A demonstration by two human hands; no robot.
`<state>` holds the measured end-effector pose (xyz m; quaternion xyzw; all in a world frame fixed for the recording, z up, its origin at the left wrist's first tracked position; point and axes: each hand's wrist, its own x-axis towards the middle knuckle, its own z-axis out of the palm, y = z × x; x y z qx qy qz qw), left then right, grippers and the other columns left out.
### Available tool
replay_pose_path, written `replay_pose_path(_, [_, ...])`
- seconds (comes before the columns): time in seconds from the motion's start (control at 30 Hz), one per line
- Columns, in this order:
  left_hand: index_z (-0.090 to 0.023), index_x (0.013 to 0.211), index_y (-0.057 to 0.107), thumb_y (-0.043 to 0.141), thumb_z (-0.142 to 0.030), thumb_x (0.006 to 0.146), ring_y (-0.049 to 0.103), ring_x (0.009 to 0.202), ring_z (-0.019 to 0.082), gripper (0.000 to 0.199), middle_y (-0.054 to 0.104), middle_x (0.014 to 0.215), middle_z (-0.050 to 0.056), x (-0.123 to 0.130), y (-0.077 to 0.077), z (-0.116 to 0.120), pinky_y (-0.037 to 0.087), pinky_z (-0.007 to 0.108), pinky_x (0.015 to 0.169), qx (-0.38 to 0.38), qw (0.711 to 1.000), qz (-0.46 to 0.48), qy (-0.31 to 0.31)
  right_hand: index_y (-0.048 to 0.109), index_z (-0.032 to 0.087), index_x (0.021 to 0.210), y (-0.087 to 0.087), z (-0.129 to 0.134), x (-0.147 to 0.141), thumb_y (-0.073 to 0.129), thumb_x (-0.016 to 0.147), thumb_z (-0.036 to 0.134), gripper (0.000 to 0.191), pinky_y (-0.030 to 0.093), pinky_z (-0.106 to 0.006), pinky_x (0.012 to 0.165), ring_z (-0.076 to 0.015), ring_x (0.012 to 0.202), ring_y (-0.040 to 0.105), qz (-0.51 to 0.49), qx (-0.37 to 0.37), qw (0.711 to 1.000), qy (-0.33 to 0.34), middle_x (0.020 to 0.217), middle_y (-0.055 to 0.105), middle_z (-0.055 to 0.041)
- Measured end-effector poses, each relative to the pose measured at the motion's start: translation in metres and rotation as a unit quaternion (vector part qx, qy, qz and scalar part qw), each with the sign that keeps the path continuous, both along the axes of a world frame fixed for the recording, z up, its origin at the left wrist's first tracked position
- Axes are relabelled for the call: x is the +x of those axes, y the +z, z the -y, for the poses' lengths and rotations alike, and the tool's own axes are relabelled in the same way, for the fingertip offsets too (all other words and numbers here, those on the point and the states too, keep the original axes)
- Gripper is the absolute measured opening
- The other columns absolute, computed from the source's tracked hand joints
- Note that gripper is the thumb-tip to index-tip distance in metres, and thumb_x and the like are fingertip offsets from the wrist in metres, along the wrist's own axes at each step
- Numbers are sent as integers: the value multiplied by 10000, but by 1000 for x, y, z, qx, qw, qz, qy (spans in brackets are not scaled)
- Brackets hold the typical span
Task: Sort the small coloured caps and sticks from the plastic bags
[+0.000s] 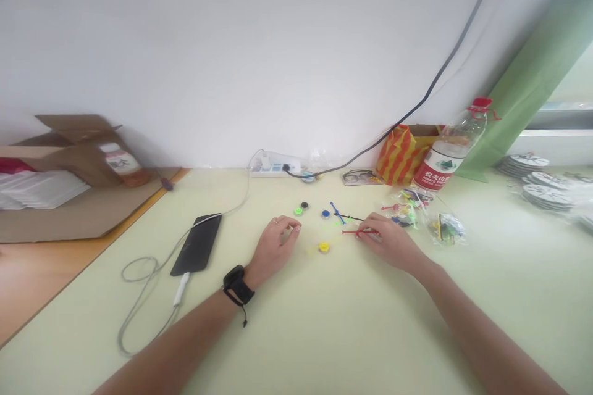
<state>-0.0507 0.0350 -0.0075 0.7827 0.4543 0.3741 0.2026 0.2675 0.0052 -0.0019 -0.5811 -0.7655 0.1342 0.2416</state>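
Observation:
My left hand (277, 245) rests over the table with fingers loosely curved and a gap before the thumb. It holds nothing. Near its fingertips are a green round piece (299, 212) and a black one (304, 205). My right hand (386, 239) pinches a thin red plastic pointer (350, 232), partly hidden by the fingers. Just beyond lie a blue pointer (338, 212) and a black pointer (348, 217), crossing near a light green strip. Between the hands sit a yellow round piece (323, 247) and a blue round piece (326, 214).
Small bags of coloured parts (447, 228) lie to the right, by a large water bottle (445, 157) and stacked white discs (549, 194). A phone (197, 245) with its cable is at left. Behind are a power strip (277, 164), glasses (360, 176) and a striped bag (402, 157).

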Motion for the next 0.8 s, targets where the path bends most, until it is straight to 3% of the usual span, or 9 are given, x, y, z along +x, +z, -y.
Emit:
replay_pose_path(0.37, [-245,997,677,507,-313,1021,621,1013,226,185,712,1045,35,1,1,1,493,404,918,0,1000,-5,-4,722,250,1002,-2,5,-11,538,970,283,190,516,-354,841,-228,967,671,-38,4,997,71,1045,694,-73])
replay_pose_path(0.67, [-243,1009,678,510,-304,1018,621,999,219,179,705,1038,37,0,-1,-1,502,376,859,5,1000,-14,-13,728,262,1069,-4,14,-32,519,998,271,221,525,-364,867,-228,973,661,-62,26,992,106,1029,694,-69])
replay_pose_path(0.8, [-247,1047,679,542,-317,1009,618,1050,225,158,701,1070,42,1,0,2,500,404,952,14,999,-22,-30,717,262,1096,-7,17,-42,504,1004,232,234,526,-363,875,-220,981,657,-78,28,990,118,1036,695,-65])
